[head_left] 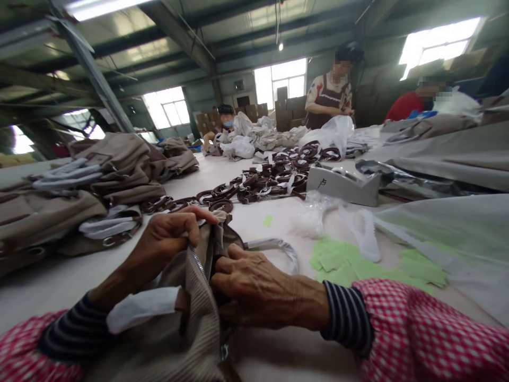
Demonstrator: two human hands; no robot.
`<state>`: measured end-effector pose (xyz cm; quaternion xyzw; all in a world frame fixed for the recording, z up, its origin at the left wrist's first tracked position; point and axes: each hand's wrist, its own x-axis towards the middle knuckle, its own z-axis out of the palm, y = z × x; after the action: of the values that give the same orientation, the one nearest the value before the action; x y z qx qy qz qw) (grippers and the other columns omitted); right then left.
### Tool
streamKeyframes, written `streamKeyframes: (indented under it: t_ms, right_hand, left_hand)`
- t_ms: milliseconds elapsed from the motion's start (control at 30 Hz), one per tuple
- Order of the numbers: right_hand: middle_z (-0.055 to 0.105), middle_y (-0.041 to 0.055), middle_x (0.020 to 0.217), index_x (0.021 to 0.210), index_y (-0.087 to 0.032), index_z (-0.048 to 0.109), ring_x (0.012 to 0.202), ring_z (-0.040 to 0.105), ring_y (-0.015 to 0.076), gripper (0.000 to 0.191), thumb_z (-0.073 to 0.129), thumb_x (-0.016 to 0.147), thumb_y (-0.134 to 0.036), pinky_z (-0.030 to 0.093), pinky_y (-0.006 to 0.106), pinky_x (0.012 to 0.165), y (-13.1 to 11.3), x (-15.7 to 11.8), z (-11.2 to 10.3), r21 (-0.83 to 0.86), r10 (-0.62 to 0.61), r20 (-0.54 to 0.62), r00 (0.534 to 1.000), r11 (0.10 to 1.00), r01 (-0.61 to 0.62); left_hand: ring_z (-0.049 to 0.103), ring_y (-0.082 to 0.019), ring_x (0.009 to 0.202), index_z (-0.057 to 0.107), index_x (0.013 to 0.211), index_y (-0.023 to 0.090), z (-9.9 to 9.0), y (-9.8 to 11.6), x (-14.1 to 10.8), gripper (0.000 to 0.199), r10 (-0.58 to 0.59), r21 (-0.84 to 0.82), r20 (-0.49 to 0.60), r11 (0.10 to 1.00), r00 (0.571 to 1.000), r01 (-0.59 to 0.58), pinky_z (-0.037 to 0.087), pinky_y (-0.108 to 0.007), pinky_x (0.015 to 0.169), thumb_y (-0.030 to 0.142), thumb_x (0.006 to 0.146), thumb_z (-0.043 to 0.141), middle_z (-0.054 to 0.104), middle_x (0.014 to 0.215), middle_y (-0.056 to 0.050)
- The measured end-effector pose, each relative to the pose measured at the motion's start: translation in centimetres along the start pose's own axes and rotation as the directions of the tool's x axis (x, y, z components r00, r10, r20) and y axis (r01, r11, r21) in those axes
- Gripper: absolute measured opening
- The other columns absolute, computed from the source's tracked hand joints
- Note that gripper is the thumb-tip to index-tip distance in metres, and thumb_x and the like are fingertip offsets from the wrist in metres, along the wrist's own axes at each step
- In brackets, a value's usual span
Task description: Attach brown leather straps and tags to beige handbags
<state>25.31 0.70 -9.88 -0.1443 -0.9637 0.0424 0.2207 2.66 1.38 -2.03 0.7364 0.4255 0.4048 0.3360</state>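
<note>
A taupe fabric bag [159, 339] with a metal zipper lies in front of me, its top open. My left hand [170, 233] pinches the bag's edge at the far end of the zipper. At the opening, my right hand [254, 286] has its fingers curled and partly inside the bag, so what they may hold is hidden. A white-wrapped handle [145, 307] sticks out at the bag's left side. Another wrapped handle [284, 249] curves out beyond my right hand.
Taupe bags [115, 164] are piled at the left. Coiled brown straps [274, 175] lie across the middle, beside a grey tape dispenser [344, 184]. Green paper slips [342, 262] and clear plastic [449, 228] lie at the right. Other people [330, 95] are at the far side.
</note>
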Motion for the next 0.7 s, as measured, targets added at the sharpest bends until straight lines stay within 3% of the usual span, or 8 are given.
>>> streamKeyframes:
  t_ms: [133, 233, 300, 367, 467, 567, 633, 700]
  right_hand:
    - [0.065, 0.0054, 0.107, 0.096, -0.018, 0.062, 0.092, 0.054, 0.0181, 0.020, 0.075, 0.095, -0.034, 0.043, 0.030, 0.077, 1.5, 1.1, 3.1, 0.167, 0.021, -0.079, 0.997, 0.986, -0.008]
    - [0.064, 0.0038, 0.099, 0.082, -0.019, 0.057, 0.082, 0.054, 0.0162, 0.029, 0.079, 0.089, -0.036, 0.042, 0.028, 0.068, 1.6, 1.7, 3.0, 0.376, 0.065, -0.032, 0.997, 0.925, -0.048]
    - [0.065, 0.0030, 0.098, 0.078, -0.019, 0.057, 0.077, 0.055, 0.0144, 0.025, 0.075, 0.088, -0.032, 0.045, 0.026, 0.067, 1.0, 1.5, 1.8, 0.573, 0.113, -0.008, 0.994, 0.815, -0.089]
    - [0.068, 0.0038, 0.106, 0.082, -0.019, 0.062, 0.086, 0.062, 0.0158, 0.010, 0.068, 0.089, -0.024, 0.049, 0.026, 0.075, 0.5, 0.5, 0.3, 0.667, 0.194, -0.042, 0.980, 0.736, -0.117]
    - [0.067, 0.0065, 0.107, 0.094, -0.020, 0.068, 0.095, 0.064, 0.0195, 0.012, 0.064, 0.093, -0.031, 0.051, 0.030, 0.083, 1.0, -1.4, -1.2, 0.598, 0.484, -0.103, 0.869, 0.729, -0.335]
    - [0.064, 0.0106, 0.112, 0.117, -0.019, 0.065, 0.091, 0.065, 0.0218, 0.052, 0.065, 0.092, -0.064, 0.051, 0.027, 0.064, 2.1, -2.6, -1.7, 0.672, 0.728, 0.140, 0.671, 0.428, -0.605]
    - [0.062, 0.0121, 0.119, 0.122, -0.019, 0.062, 0.090, 0.067, 0.0219, 0.072, 0.061, 0.088, -0.083, 0.050, 0.024, 0.058, 2.6, -2.5, -1.5, 0.756, 0.692, 0.323, 0.645, 0.222, -0.616]
    - [0.063, 0.0111, 0.117, 0.117, -0.020, 0.065, 0.092, 0.067, 0.0224, 0.079, 0.058, 0.086, -0.092, 0.054, 0.026, 0.064, 2.8, -1.8, -0.6, 0.806, 0.649, 0.324, 0.689, 0.191, -0.560]
  left_hand:
    - [0.068, -0.026, 0.100, 0.061, 0.059, 0.018, 2.3, -0.4, 0.2, 0.018, 0.021, -0.046, 0.059, 0.999, 0.998, -0.018, 0.057, -0.038, 0.083, 0.014, 0.075, 0.068, 0.074, 0.109, -0.009]
    - [0.067, -0.029, 0.110, 0.060, 0.061, 0.019, 3.2, -0.9, 0.5, 0.017, 0.115, 0.071, 0.080, 0.990, 0.990, -0.121, 0.056, -0.045, 0.098, 0.016, 0.078, 0.063, 0.075, 0.111, -0.009]
    - [0.061, -0.032, 0.128, 0.071, 0.079, 0.021, 2.2, -1.2, 0.6, 0.007, 0.176, 0.282, 0.039, 0.942, 0.984, -0.179, 0.047, -0.053, 0.115, 0.022, 0.083, 0.065, 0.073, 0.128, -0.009]
    - [0.052, -0.036, 0.142, 0.075, 0.114, 0.026, -0.1, -1.5, 0.2, 0.029, 0.176, 0.464, -0.056, 0.876, 0.983, -0.130, 0.037, -0.060, 0.124, 0.036, 0.087, 0.072, 0.066, 0.145, -0.010]
    - [0.051, -0.042, 0.144, 0.061, 0.140, 0.025, -4.5, -3.0, -2.2, 0.069, 0.010, 0.481, -0.266, 0.868, 0.964, 0.124, 0.038, -0.066, 0.122, 0.061, 0.084, 0.076, 0.059, 0.154, -0.016]
    - [0.066, -0.045, 0.128, 0.052, 0.144, 0.018, -6.8, -5.7, -5.6, 0.093, -0.295, 0.169, -0.418, 0.904, 0.859, 0.393, 0.058, -0.056, 0.102, 0.077, 0.077, 0.073, 0.061, 0.148, -0.024]
    - [0.071, -0.043, 0.121, 0.055, 0.139, 0.017, -6.6, -7.5, -7.4, 0.093, -0.400, 0.016, -0.351, 0.902, 0.847, 0.432, 0.062, -0.050, 0.097, 0.078, 0.072, 0.076, 0.069, 0.137, -0.022]
    - [0.072, -0.041, 0.120, 0.058, 0.133, 0.019, -5.5, -8.5, -8.5, 0.084, -0.412, -0.054, -0.310, 0.907, 0.857, 0.417, 0.061, -0.048, 0.099, 0.074, 0.072, 0.078, 0.073, 0.130, -0.018]
